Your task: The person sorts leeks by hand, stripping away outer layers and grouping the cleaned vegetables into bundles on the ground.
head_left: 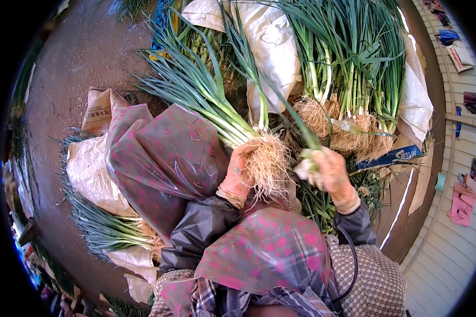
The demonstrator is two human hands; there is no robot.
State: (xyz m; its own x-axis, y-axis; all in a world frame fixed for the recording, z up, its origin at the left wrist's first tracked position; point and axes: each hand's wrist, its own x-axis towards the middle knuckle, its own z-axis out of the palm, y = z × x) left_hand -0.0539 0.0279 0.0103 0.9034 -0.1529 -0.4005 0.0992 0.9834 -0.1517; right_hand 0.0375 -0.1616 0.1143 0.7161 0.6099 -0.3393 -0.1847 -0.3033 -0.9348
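Brown floor [63, 100], with pale panelled surface [443, 259] at right.
The left hand [238, 177] has its grip closed around a green onion bundle [237, 122], near the spotted plastic cover [166, 150]; the right hand [331, 178] grips green-white leaves [308, 136].

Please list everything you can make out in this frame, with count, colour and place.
held onion bunch: one, green with pale roots, centre
held stalk: one, green, right of centre
onion pile: too many to count, green, upper right
onion bundle: one, green, lower left
pale sacks: several, cream, top and left
spotted plastic sheeting: pieces unclear, greyish-pink, lap and knee
floor: one, brown, left
left hand: one, orange-tan, on bunch
right hand: one, orange-tan, on stalk
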